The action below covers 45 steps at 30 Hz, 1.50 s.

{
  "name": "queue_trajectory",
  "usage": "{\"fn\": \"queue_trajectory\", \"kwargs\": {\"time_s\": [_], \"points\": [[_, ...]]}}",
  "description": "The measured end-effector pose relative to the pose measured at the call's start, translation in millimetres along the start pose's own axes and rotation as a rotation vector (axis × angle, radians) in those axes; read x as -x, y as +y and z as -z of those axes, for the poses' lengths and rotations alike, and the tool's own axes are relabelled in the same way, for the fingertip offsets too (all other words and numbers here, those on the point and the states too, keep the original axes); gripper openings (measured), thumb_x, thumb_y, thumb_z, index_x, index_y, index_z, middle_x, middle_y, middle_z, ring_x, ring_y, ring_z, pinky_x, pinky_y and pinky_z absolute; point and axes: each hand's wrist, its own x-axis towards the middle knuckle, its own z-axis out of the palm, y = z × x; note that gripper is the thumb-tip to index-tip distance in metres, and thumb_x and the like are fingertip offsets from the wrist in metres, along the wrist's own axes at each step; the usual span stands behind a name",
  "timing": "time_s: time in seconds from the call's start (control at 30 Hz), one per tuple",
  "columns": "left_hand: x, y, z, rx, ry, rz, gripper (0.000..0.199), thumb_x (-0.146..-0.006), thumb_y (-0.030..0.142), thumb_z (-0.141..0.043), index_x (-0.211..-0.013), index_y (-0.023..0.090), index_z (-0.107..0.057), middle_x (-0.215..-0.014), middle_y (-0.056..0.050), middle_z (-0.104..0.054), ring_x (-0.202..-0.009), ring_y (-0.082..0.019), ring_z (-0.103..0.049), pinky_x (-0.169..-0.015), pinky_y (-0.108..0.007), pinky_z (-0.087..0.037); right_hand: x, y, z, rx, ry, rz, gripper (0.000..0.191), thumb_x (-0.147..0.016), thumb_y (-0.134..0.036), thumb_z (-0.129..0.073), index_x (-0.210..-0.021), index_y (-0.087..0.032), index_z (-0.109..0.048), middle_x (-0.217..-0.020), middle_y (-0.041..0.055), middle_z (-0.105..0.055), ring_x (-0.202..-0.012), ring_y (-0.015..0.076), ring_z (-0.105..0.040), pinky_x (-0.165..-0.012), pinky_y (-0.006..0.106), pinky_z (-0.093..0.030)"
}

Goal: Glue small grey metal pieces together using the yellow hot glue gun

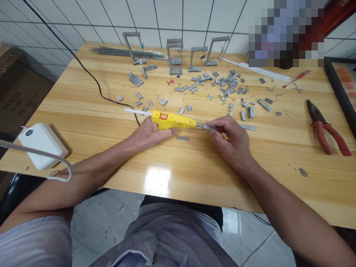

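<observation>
My left hand (pixel 155 131) is wrapped round a yellow glue gun (pixel 176 120), which lies sideways with its nozzle pointing right. A clear glue stick (pixel 137 111) sticks out of its back end. Between the thumb and fingers of my right hand (pixel 230 139) is a small grey strip piece (pixel 207 126), its left end at the nozzle tip. A short grey strip (pixel 183 139) lies on the wooden table just below the gun. Another grey strip (pixel 249 127) shows to the right, partly behind my right hand.
Grey frames (pixel 174 55) stand at the back, near a wire bundle (pixel 130 53). Loose grey pieces (pixel 229 83) are scattered in front. Red-handled pliers (pixel 324 128) lie right, a white power bank (pixel 43 145) left. A black cable (pixel 94 79) crosses the left side.
</observation>
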Motion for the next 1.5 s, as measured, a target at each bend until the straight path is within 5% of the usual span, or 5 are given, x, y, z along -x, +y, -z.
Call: {"fn": "queue_trajectory", "kwargs": {"time_s": [1.5], "points": [[0.0, -0.3, 0.4, -0.016, -0.011, -0.001, 0.035, -0.086, 0.041, -0.076, -0.113, 0.020, -0.082, -0.106, -0.005, -0.084, -0.098, -0.025, -0.077, -0.092, -0.036, -0.064, 0.1, 0.7, -0.3, 0.009, 0.002, -0.044, 0.013, -0.097, -0.023, -0.070, -0.104, -0.029, -0.079, -0.088, 0.0009, -0.071, -0.077, 0.0176, -0.062, -0.075, 0.036, -0.055]]}}
